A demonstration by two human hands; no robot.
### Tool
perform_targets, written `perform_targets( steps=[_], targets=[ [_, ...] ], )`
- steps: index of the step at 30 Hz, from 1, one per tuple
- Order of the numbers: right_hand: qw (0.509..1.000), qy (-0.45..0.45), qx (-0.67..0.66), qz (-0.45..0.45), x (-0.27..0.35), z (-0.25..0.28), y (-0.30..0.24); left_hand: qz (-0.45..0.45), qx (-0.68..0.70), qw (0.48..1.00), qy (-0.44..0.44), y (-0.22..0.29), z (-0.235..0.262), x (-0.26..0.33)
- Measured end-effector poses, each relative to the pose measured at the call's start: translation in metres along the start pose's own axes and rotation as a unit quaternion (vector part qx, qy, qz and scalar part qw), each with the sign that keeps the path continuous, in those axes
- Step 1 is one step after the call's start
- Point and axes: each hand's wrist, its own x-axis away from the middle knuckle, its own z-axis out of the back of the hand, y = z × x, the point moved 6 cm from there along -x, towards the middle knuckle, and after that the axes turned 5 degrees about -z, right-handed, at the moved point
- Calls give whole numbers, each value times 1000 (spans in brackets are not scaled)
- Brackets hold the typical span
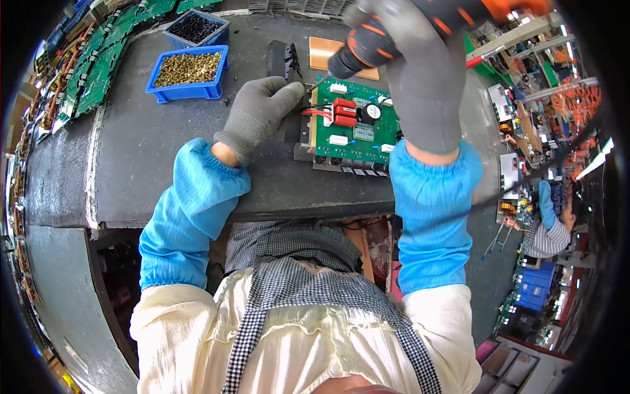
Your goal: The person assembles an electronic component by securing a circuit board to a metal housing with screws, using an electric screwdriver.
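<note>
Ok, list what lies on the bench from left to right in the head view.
Row of green circuit boards → blue bin of brass parts → gloved left hand on the black heatsink → green circuit board → gloved right hand gripping the powered screwdriver.

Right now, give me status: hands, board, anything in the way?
Left hand steadies black bracket at board edge. Right hand in a closed grip on power screwdriver, tip at green circuit board. Blue bins sit apart, left.
</note>
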Motion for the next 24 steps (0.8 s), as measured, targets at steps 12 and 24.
perform_targets(
  steps=[12,24],
  targets=[
    [981,-76,-119,-134,-33,-46,14,37,-27,999,2,4,3,8],
    [983,-93,-86,-134,-26,-47,-5,116,458,882,-7,-44,31,-11]
  ],
)
